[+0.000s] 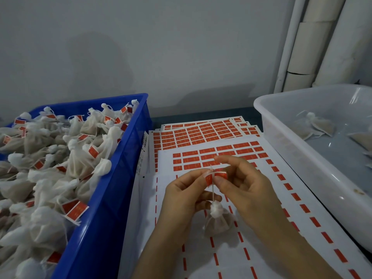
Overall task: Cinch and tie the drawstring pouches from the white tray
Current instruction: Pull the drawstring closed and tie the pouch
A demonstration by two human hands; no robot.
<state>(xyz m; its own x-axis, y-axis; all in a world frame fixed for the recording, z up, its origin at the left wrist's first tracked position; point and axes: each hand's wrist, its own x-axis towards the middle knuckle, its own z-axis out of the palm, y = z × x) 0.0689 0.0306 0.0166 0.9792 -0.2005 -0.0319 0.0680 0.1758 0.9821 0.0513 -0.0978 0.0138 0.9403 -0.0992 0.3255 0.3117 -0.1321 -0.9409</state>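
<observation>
Head view: blue crate (108,208) heaped with tied pouches (80,158). Left hand (187,190) and right hand (247,184) pinch a red label (216,176) onto the string of a cinched pouch (217,220) dangling below. White tray (285,150) holds few remaining pouches (317,122); most work seems done.

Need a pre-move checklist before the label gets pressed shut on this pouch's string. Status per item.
1. Pouch neck cinched and knotted: ok.
2. Drawstring runs through the fold of the red label: ok.
3. Left hand and right hand each pinch a label half: ok.
4. Label halves pressed together: not ok, spread apart.
5. Pouch resting on the label sheets or hanging: cannot tell.
6. White tray holds more pouches: ok.
</observation>
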